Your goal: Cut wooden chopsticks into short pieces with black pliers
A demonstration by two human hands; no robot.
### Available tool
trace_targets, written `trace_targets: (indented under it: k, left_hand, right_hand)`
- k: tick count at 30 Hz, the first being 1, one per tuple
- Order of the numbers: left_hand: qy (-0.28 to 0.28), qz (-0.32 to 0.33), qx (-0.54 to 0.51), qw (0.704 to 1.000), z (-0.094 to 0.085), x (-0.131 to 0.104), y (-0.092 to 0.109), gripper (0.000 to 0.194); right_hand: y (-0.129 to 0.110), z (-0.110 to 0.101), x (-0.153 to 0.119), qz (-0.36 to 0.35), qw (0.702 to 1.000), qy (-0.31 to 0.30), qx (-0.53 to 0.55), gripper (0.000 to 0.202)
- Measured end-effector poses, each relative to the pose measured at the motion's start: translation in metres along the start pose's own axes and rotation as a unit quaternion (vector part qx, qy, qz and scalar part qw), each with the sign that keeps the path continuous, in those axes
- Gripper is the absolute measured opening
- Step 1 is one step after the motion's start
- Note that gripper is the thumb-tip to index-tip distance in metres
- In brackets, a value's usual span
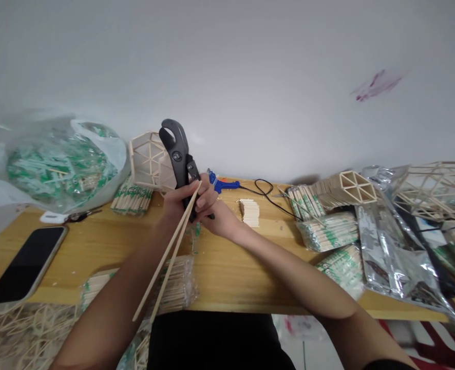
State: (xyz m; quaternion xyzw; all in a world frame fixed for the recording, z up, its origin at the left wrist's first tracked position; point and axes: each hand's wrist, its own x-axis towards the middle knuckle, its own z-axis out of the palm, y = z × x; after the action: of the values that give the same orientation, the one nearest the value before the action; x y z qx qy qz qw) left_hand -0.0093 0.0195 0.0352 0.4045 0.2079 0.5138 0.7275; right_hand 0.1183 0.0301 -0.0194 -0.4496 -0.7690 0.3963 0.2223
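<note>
Reaching forearms: both come in from the near side; between them, black clothing [215, 339] at the near edge of the surface [227, 267].
Under-surface: stick lattices [27, 334] low and left of the hands; red item [435, 349] far right.
Near packs: wrapped stick bundle [177, 282] below the hands, second bundle [96, 285] left of it, partly behind the forearm.
Phone: dark-screened phone [26, 264] well left, white item [54, 218] and keys [84, 216] just beyond.
Hands: left hand [175, 203] closed on the black tool [179, 164]; right hand [210, 203] curled on it too, side by side with the left.
Tool: raised, head up, curved jaws apart.
Sticks: two long sticks [168, 257], tops together at the fingers, free ends spread down toward the body. Can't tell which hand pinches them.
Right packs: green-printed stick packs [331, 231], silver bags [399, 257] farther right.
Short stack: short sticks [250, 211] just right of the hands.
Blue glue gun: blue glue gun [225, 184] beyond the stack, black cord [264, 190] trailing right.
Frames: hexagonal stick frame [145, 159] behind the tool; stacked frames [353, 187] and larger lattice [439, 180] right.
Bag: clear bag [61, 164] of green-printed wrappers, far left.
Wall: grey wall [250, 77], reddish smear [377, 85] upper right.
</note>
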Motion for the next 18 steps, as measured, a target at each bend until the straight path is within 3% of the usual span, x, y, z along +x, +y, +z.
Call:
trace_targets:
  k: [4, 8, 12, 16, 18]
  left_hand:
    - [0.038, 0.018, 0.026, 0.999, 0.0, 0.001, 0.003, 0.057]
    - [0.047, 0.033, 0.031, 0.998, 0.0, 0.003, 0.007, 0.051]
    - [0.092, 0.068, 0.09, 0.989, -0.003, 0.008, 0.002, 0.038]
    - [0.205, 0.103, 0.263, 0.937, -0.009, 0.012, -0.012, 0.03]
    - [0.228, 0.1, 0.331, 0.91, -0.01, 0.013, -0.019, 0.031]
  right_hand:
    - [-0.001, -0.006, 0.006, -0.014, 0.995, -0.012, -0.1, 0.015]
    - [-0.001, -0.019, 0.009, 0.032, 0.996, 0.031, -0.076, 0.008]
    - [0.001, -0.04, 0.002, 0.035, 0.994, 0.072, 0.075, 0.01]
    - [0.0, -0.067, -0.022, 0.088, 0.947, -0.023, 0.307, 0.036]
    - [-0.001, -0.075, -0.039, 0.099, 0.931, -0.047, 0.348, 0.044]
